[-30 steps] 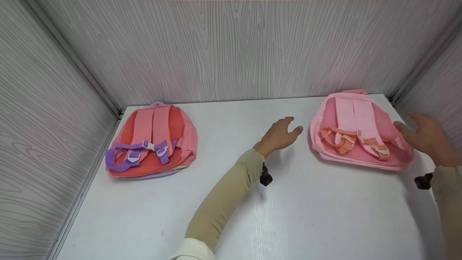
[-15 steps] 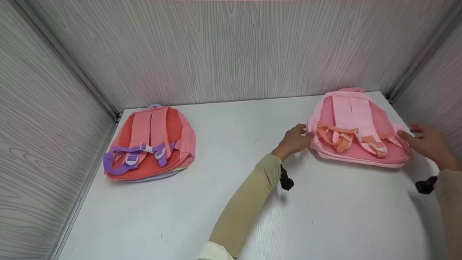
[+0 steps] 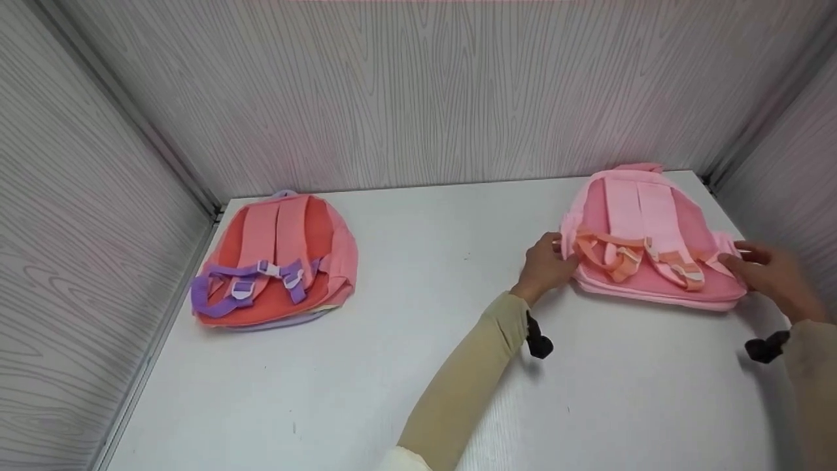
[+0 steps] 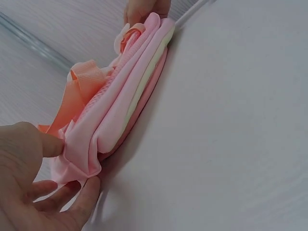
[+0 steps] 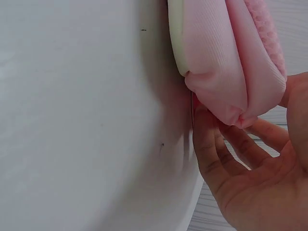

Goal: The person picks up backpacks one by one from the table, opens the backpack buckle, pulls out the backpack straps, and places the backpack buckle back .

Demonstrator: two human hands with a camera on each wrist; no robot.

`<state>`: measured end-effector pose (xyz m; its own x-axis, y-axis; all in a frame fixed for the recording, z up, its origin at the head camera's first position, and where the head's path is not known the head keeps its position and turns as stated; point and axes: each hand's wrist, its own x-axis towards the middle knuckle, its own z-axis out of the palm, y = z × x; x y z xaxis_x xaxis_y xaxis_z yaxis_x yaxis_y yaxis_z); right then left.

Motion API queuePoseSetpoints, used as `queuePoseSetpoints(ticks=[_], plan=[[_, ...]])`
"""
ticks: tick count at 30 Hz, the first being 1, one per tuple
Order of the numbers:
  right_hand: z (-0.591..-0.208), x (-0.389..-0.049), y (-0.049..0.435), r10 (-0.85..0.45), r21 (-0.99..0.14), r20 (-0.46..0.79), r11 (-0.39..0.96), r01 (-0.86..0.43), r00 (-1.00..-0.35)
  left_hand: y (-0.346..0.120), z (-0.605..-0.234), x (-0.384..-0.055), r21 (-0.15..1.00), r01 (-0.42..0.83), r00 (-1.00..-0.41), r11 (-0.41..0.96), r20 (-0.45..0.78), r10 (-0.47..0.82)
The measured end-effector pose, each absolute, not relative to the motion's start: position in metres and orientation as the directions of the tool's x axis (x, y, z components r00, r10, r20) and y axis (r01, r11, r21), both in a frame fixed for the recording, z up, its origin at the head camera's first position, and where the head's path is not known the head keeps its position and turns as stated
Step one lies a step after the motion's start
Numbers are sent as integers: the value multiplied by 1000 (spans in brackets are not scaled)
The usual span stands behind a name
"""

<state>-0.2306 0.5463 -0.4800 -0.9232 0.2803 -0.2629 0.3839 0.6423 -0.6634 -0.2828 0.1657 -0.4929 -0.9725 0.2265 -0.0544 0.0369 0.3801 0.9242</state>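
Observation:
A light pink backpack [image 3: 654,219] with orange straps [image 3: 624,261] lies back side up at the right of the table. My left hand [image 3: 548,269] grips its left side edge. In the left wrist view, the thumb presses the upper face while the fingers [image 4: 86,197] curl under the pink fabric [image 4: 120,110]. At the opposite side, my right hand [image 3: 771,275] holds the bag's edge, thumb on top. The right wrist view shows its fingers [image 5: 207,139] tucked beneath the bag's corner [image 5: 226,91]; the thumb is mostly hidden there.
A coral backpack [image 3: 317,235] with purple straps [image 3: 219,306] lies back side up at the left of the white table [image 3: 294,392]. Grey wood-grain panels [image 3: 418,91] rise behind the table and along both sides.
My left hand has moved right from beside the pink backpack onto its left edge. My right hand has come in to its right edge. Both backpacks appear to lie in place.

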Motion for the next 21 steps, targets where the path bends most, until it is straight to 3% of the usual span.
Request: queuePoseSetpoints(ticks=[9, 16, 21], plan=[[-477, -235, 541, 329, -667, -311, 594, 451, -892, 166, -490, -277, 895, 2, -982, 447, -83, 171], [-474, -233, 536, 323, -663, -292, 610, 434, -900, 159, -500, -277, 910, 77, -979, 407, -8, 202], [-469, -234, 535, 322, -664, -301, 605, 440, -898, 159, -501, -277, 919, 57, -980, 390, -23, 198]])
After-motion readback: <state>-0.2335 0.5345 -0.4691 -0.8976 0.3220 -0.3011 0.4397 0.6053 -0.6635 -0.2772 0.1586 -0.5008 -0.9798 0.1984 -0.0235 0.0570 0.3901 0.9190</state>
